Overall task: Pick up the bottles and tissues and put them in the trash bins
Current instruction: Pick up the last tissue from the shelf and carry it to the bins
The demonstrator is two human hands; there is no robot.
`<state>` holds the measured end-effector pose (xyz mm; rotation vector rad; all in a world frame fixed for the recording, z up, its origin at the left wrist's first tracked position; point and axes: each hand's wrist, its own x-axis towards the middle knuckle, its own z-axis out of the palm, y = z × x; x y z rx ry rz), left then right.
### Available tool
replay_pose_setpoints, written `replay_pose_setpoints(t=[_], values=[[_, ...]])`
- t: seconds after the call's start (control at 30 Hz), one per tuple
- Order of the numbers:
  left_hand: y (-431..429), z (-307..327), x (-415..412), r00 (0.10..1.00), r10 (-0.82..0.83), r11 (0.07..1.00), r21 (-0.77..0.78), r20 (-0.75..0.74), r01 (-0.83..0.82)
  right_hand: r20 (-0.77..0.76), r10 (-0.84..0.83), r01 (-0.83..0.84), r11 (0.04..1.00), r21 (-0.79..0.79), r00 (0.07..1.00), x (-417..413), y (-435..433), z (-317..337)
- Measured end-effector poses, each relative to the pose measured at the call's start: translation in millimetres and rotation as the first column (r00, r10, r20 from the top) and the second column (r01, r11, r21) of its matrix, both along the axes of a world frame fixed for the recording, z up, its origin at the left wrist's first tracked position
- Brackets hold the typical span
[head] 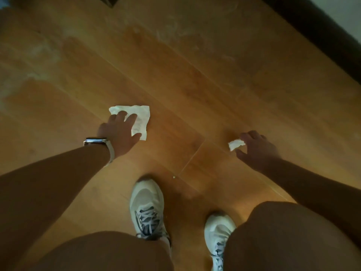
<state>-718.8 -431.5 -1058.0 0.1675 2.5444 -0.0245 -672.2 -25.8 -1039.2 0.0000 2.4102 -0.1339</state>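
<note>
A flat white tissue (pixel 141 116) lies spread on the wooden floor, left of centre. My left hand (pixel 119 132), with a watch on its wrist, rests on the tissue's near left part with fingers spread. A small crumpled white tissue (pixel 235 144) sits to the right. My right hand (pixel 257 149) has its fingertips and thumb pinched around the small tissue's right end. No bottles and no trash bins are in view.
My two white sneakers (pixel 147 208) (pixel 217 233) stand on the floor (pixel 195 75) just below the hands, with my knees at the bottom edge. A dark baseboard (pixel 316 30) runs along the upper right. A dark corner (pixel 109 0) shows at the top.
</note>
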Motion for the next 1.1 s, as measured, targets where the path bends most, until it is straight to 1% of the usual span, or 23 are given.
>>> replay_pose_setpoints(t=[0.07,0.17,0.27,0.37,0.47,0.53,0.67,0.83,0.97,1.1], values=[[-2,-16,-2,0.999,0.031,1.000,0.002,0.009,-0.031,0.026,-0.019,0.019,1.000,-0.002,0.999,-3,0,-19],[-3,-30,-2,0.992,0.120,0.988,0.089,0.036,-0.123,0.052,-0.051,0.052,0.998,-0.020,0.997,-6,-3,-38],[-2,-38,1,0.988,0.152,0.980,0.122,0.028,-0.154,0.056,-0.032,0.034,0.999,-0.031,0.998,-11,-4,-48],[-4,-42,0,0.982,0.185,0.965,0.186,0.030,-0.187,0.071,0.006,-0.003,0.999,-0.046,0.997,-18,-1,-50],[-8,-46,-5,0.982,0.190,0.948,0.255,0.024,-0.189,0.128,0.062,-0.056,0.997,-0.049,0.990,-21,0,-47],[-7,-46,-8,0.981,0.195,0.943,0.272,0.026,-0.194,0.158,0.092,-0.084,0.995,-0.057,0.983,-22,-2,-46],[-3,-36,-14,0.976,0.215,0.931,0.297,0.017,-0.210,0.114,0.099,-0.092,0.994,-0.065,0.989,-28,-5,-39],[6,9,-15,0.970,0.244,0.919,0.321,-0.012,-0.228,0.015,0.043,-0.041,0.993,-0.110,0.999,-34,-27,1],[22,70,-8,0.956,0.293,0.888,0.369,0.002,-0.273,-0.040,-0.011,0.002,0.978,-0.206,0.999,-36,-53,64],[41,150,0,0.949,0.316,0.867,0.407,-0.001,-0.288,-0.103,-0.024,-0.006,0.962,-0.273,0.994,-32,-72,146]])
